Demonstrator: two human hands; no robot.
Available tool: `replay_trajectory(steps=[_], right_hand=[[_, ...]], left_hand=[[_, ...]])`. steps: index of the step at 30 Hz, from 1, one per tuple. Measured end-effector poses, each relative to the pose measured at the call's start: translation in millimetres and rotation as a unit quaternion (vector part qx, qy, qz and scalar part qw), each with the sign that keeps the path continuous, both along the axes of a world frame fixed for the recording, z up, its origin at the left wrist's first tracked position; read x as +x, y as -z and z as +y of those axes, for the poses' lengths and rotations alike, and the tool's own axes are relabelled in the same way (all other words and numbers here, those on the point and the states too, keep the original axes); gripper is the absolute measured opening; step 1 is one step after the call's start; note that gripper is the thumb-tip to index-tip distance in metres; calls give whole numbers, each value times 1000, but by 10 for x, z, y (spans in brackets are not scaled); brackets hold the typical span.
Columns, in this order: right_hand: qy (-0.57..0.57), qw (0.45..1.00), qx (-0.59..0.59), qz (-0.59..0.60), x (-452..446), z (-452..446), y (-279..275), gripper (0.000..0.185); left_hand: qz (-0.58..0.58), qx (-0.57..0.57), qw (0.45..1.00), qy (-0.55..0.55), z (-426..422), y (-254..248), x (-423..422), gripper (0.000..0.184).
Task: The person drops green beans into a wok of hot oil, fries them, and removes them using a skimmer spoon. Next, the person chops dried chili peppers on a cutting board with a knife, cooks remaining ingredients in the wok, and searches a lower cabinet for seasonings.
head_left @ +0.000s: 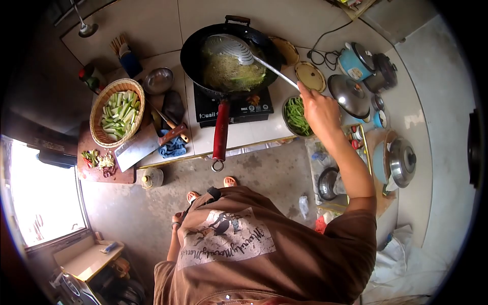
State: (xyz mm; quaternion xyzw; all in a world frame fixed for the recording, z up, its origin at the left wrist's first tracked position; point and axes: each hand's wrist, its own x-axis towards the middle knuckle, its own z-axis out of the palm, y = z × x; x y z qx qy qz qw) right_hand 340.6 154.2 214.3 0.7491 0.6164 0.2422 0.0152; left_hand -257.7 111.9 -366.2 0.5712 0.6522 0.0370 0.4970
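My right hand (319, 111) is closed round the long handle of a metal skimmer (235, 47). The skimmer's slotted head is over the black wok (189, 63), at its far side. Bubbling yellowish oil (223, 71) fills the wok's bottom, with something green in it near the right. The wok stands on a black induction cooker (234, 108), its red handle (220, 129) pointing towards me. My left hand (178, 217) hangs low beside my waist, away from the counter; its fingers are mostly hidden.
Left of the cooker are a wicker basket (95, 114) of cut pale-green vegetable, a cleaver (137, 147), a chopping board (91, 175) with chopped ingredients, and a metal bowl (159, 80). To the right are a bowl of green beans (296, 114), a pot lid (348, 96) and a blue pot (353, 65).
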Motion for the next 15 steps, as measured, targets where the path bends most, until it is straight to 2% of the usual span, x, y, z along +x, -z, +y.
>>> replay_trajectory(steps=[4,5,8,12,15], right_hand=[[15,999,47,11,185,35,-7,29],[28,998,48,11,206,33,-49,28],[32,996,85,1,319,119,-87,27],[26,996,87,-21,477,366,12,26],[9,996,86,-27,554,540,170,26]], left_hand=[[38,-15,999,-8,-7,-44,28,38],[-98,-82,987,-102,47,-82,-56,39],[-132,-117,977,-119,42,-167,-55,39],[-105,-46,992,-45,42,-246,-67,37],[-119,-60,989,-69,57,-208,-101,37]])
